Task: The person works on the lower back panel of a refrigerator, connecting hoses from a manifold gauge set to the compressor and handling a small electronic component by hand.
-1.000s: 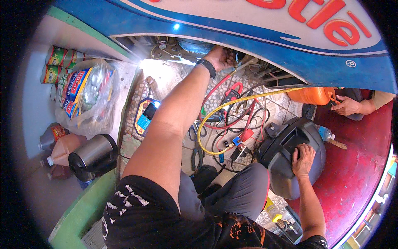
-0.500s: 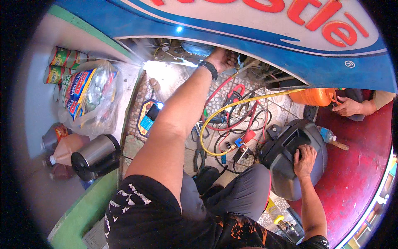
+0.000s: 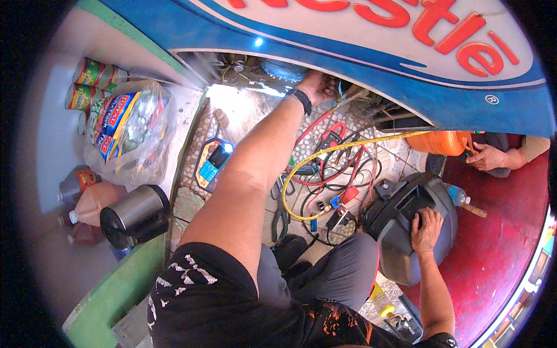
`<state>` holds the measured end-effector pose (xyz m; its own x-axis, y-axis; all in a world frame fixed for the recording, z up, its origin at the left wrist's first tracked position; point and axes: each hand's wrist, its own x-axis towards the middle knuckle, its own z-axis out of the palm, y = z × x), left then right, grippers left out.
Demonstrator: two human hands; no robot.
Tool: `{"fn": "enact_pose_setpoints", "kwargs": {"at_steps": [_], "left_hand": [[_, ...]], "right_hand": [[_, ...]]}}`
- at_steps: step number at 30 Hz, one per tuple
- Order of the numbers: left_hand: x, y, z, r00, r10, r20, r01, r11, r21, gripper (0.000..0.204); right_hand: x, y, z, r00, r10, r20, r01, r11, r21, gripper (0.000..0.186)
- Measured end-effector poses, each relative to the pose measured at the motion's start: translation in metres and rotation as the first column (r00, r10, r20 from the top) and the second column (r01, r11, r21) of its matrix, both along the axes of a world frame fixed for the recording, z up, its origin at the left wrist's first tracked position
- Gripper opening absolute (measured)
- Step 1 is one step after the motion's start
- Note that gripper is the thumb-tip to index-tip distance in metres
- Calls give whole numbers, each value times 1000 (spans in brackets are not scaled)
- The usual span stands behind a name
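My left arm stretches forward, and my left hand (image 3: 320,88) reaches into the low opening of a blue-and-white cabinet (image 3: 371,64). Its fingers are in shadow and partly hidden, beside the blue-ended fitting (image 3: 340,93) of a red hose (image 3: 316,123). A black strap circles that wrist. On the right, my right hand (image 3: 426,228) lies on a black hard plastic case (image 3: 406,232), fingers spread and only slightly bent. A yellow hose (image 3: 316,155) loops from the right to a small gauge fitting with a blue and a red part (image 3: 342,198).
A red clamp meter (image 3: 332,138), pliers (image 3: 280,223) and a lit phone (image 3: 219,156) lie on the pebbled floor. At left are a bag of packages (image 3: 133,124), cans and a steel jug (image 3: 134,216). Another person's hand (image 3: 486,156) touches an orange container (image 3: 441,143).
The whole view has shifted slightly. My left hand remains inside the opening, its fingers a little differently placed; my right hand stays on the black case.
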<state>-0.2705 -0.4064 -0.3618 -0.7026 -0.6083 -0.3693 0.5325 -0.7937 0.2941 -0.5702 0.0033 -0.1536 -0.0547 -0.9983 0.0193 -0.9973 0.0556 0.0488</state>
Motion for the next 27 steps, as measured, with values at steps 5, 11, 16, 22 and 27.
{"fn": "enact_pose_setpoints", "kwargs": {"at_steps": [5, 11, 16, 22, 27], "left_hand": [[-8, 12, 20, 996, 66, 65, -71, 995, 70, 36], [-2, 16, 9, 974, 153, 170, -148, 988, -39, 26], [-17, 26, 1, 945, 324, 43, -323, 946, -36, 27], [-33, 18, -10, 813, 570, -121, -552, 820, 154, 20], [-37, 27, 8, 798, 582, -157, -559, 812, 167, 21]], "right_hand": [[1, 2, 2, 1000, 8, -2, -8, 1000, 9, 12], [3, 0, 0, 1000, 5, -15, -5, 1000, 9, 12], [-1, 5, -2, 999, 6, -34, -5, 999, 36, 13], [-6, 3, -8, 998, 36, -59, -34, 999, 41, 15], [-11, 11, -11, 998, 7, -69, -4, 999, 43, 15]]}}
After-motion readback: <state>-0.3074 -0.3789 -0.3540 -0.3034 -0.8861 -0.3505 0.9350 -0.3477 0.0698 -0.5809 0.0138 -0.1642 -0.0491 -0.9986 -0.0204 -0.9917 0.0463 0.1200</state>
